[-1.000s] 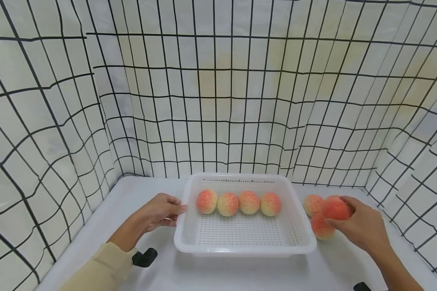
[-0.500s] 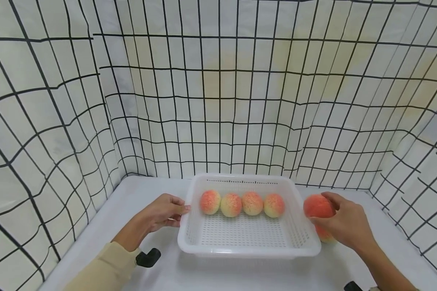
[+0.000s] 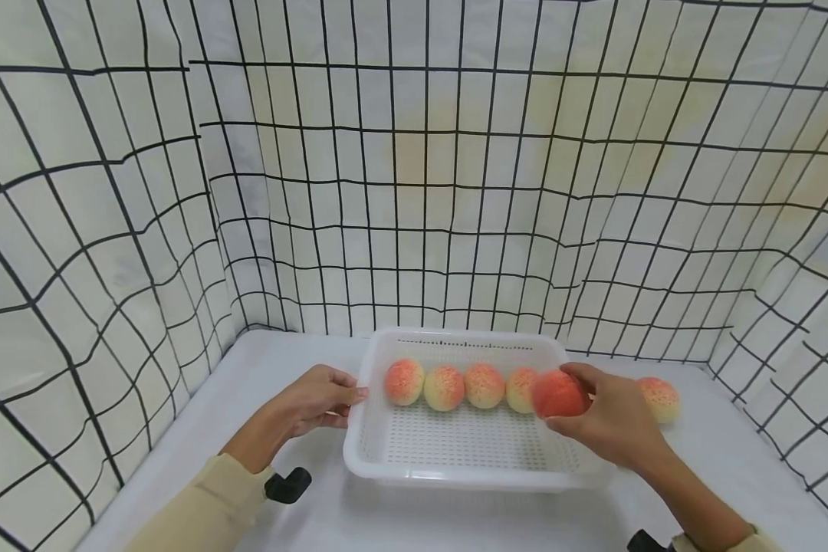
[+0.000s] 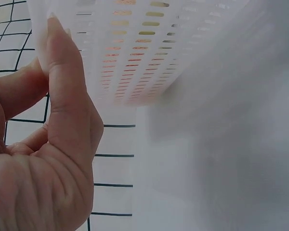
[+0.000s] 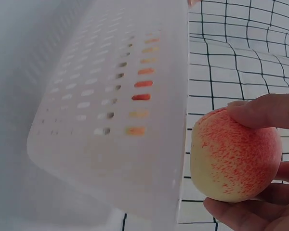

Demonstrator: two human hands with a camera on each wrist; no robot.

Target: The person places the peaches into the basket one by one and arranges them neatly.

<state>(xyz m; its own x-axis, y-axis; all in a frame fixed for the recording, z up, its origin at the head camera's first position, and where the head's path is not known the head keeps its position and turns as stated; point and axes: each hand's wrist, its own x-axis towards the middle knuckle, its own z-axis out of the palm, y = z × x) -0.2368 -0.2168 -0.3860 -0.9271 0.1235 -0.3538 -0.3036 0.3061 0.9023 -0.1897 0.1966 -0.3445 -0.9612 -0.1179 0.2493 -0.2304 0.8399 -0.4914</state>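
My left hand [image 3: 320, 399] pinches the left rim of a white perforated plastic basket [image 3: 455, 477]; the left wrist view shows the thumb against its wall. Inside, along the back half, several peaches lie in a row, the leftmost peach [image 3: 404, 382] redder on top. Between thumb and fingers, my right hand [image 3: 610, 418] grips a red peach [image 3: 557, 394] above the basket's right side, partly covering the row's rightmost peach [image 3: 520, 389]. Close up in the right wrist view, the held peach [image 5: 233, 156] is yellow below and speckled red above, near the basket's rim.
One loose peach [image 3: 660, 399] shows on the white table [image 3: 303, 498] right of the basket, partly behind my right hand; the hand may hide more there. A white cloth wall with a black grid [image 3: 441, 192] encloses the back and sides.
My right hand has lifted the red peach from beside the other loose peaches and carried it left over the basket's right rim. My left hand keeps its hold on the left rim.
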